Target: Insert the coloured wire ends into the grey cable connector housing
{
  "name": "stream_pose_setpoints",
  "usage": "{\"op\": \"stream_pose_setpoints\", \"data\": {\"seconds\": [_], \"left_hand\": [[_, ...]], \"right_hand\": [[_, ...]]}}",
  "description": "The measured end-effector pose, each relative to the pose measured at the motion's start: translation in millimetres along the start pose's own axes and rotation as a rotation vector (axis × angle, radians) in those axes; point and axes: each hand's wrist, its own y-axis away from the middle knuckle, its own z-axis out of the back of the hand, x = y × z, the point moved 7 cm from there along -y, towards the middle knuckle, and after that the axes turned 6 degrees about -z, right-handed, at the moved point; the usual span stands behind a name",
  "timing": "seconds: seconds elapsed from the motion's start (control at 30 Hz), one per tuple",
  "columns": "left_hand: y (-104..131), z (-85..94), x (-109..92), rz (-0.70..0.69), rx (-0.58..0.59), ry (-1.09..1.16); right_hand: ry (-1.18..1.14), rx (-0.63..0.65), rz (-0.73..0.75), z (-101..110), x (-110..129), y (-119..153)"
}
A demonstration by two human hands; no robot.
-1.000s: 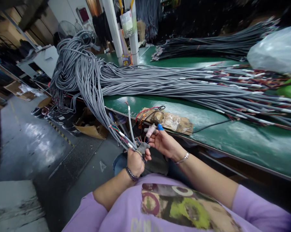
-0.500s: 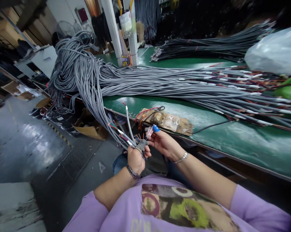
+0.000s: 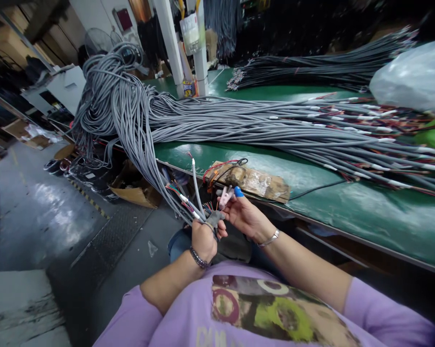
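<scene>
My left hand point(image 3: 204, 239) is closed around the ends of several grey cables point(image 3: 163, 185), its thumb in a grey covering. White-banded cable ends with thin coloured wires fan out above that fist, and one cable end point(image 3: 196, 185) stands up apart from the others. Just right of it, my right hand point(image 3: 248, 219) pinches a pale pink clip point(image 3: 224, 198) that looks like a clothes peg. A blue cover point(image 3: 238, 192) sits on one of this hand's fingertips. Beyond the hands, a wooden block point(image 3: 260, 183) with red and black wires lies on the bench edge.
A long bundle of grey cables point(image 3: 239, 123) runs across the green bench point(image 3: 318, 197) and hangs over its left end. Darker cables point(image 3: 311, 72) and a clear plastic bag point(image 3: 412, 74) lie behind. A cardboard box point(image 3: 136, 190) stands on the floor at left.
The pink clip has turned in my right fingers and shows more of its shape. The held cable ends have shifted slightly right. My left hand keeps its grip.
</scene>
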Motion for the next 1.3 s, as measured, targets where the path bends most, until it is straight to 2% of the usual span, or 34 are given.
{"op": "stream_pose_setpoints", "data": {"seconds": [0.1, 0.23, 0.43, 0.57, 0.7, 0.9, 1.1, 1.3], "left_hand": [[3.3, 3.9, -1.3, -0.004, -0.003, -0.011], [5.6, 8.3, -2.3, -0.005, -0.028, -0.004], [5.5, 9.1, 1.4, -0.012, -0.023, -0.024], [4.6, 11.8, 3.0, -0.026, -0.027, -0.037], [3.8, 12.7, -0.6, -0.006, -0.049, 0.003], [5.0, 7.6, -10.6, 0.035, -0.072, 0.074], [2.0, -2.3, -7.8, 0.032, -0.019, 0.067], [-3.5, -5.5, -0.2, 0.027, 0.002, 0.035]], "right_hand": [[0.03, 0.006, -0.047, 6.0, -4.1, 4.3], [0.181, 0.034, -0.095, 6.5, -12.1, 13.7], [0.394, -0.009, 0.033, -4.9, -8.8, 22.1], [0.429, -0.038, 0.066, -6.7, -8.7, 22.1], [0.367, -0.038, 0.054, -1.7, -9.2, 20.2], [0.094, -0.041, -0.039, 7.9, -0.1, 5.9], [0.123, -0.023, 0.039, 2.6, 8.2, -9.6], [0.024, -0.071, 0.115, 2.4, 8.2, -14.1]]}}
